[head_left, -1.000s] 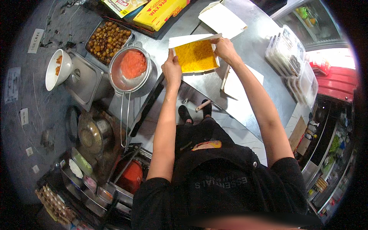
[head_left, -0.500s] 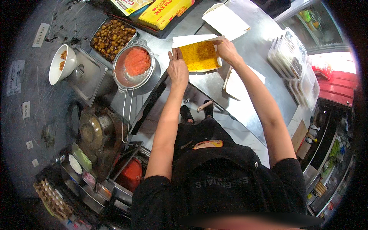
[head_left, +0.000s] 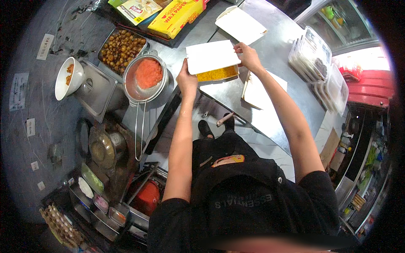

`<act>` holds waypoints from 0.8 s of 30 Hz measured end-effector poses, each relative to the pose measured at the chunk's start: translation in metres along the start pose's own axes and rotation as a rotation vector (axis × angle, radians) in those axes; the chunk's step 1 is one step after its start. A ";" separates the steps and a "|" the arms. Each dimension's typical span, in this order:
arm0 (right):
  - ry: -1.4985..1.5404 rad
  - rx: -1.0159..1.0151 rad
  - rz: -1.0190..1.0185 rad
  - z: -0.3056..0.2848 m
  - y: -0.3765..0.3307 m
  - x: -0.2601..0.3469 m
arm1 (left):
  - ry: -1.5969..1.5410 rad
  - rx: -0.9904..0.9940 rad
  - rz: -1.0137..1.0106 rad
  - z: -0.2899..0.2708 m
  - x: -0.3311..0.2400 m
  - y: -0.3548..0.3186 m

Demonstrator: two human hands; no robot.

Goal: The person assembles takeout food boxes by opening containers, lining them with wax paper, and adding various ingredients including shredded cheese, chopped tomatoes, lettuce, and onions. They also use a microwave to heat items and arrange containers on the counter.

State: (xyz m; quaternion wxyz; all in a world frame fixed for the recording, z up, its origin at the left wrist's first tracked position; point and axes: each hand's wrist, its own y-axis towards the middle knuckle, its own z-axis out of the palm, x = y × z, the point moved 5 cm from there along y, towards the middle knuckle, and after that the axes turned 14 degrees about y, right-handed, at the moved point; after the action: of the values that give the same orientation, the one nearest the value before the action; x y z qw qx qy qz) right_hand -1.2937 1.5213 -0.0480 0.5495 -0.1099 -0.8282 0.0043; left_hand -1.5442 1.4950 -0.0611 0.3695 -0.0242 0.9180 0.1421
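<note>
A shallow white paper box holds yellow food, perhaps rice (head_left: 219,74), seen along its near edge. Its white lid (head_left: 212,57) is folded down over most of the food, leaving that strip uncovered. My left hand (head_left: 187,81) grips the left side of the box by the lid's edge, thumb up. At the lid's right edge my right hand (head_left: 249,57) is closed with bent fingers on the side of the box. The undersides of both grips are hidden.
Left of the box are a mesh strainer (head_left: 130,86) with reddish-pink food and a metal pan (head_left: 99,55) of small brown balls. White boxes (head_left: 241,25) lie beyond and to the right (head_left: 264,90). Stacked clear plastic containers (head_left: 310,55) stand farther right. A yellow wax paper box (head_left: 175,20) sits behind.
The lid has come down toward me, covering most of the yellow food. My left hand has changed from spread fingers to a grip at the side.
</note>
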 end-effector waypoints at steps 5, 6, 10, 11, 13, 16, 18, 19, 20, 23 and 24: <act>0.155 0.092 0.298 -0.009 0.001 -0.008 | -0.839 0.234 -0.759 0.000 0.003 0.003; 0.197 0.097 0.344 -0.010 -0.001 -0.008 | -0.794 0.243 -0.808 -0.005 -0.003 0.002; 0.246 0.052 0.444 -0.007 0.002 -0.003 | -0.466 0.224 -0.494 0.018 0.035 0.012; 0.208 0.064 0.429 -0.003 -0.001 0.004 | -0.462 0.217 -0.499 0.020 0.042 0.011; 0.145 0.097 0.362 0.001 0.005 0.010 | -0.462 0.217 -0.490 0.024 0.047 0.013; -0.016 0.166 0.266 0.014 0.036 0.006 | -0.444 0.098 -0.477 0.024 0.049 0.013; -0.113 0.137 0.111 0.020 0.058 0.015 | -0.413 0.044 -0.502 0.010 0.026 0.010; -0.162 0.124 0.034 0.020 0.064 0.018 | -0.398 0.016 -0.516 0.004 0.015 0.011; -0.128 0.081 -0.036 0.013 0.064 0.018 | -0.420 0.011 -0.540 0.016 0.025 0.010; -0.205 -0.188 -0.075 -0.022 0.053 0.049 | -0.267 -0.158 -0.387 0.024 0.081 0.003; -0.317 -0.387 -0.144 -0.051 0.057 0.028 | -0.311 -0.070 -0.445 0.029 0.065 0.005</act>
State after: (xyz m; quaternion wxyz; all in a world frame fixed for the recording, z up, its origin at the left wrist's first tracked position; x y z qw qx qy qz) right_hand -1.2478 1.5766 -0.0094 0.3805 -0.1515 -0.8951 -0.1763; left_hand -1.5725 1.5118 -0.1242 0.5271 -0.2160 0.8169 0.0910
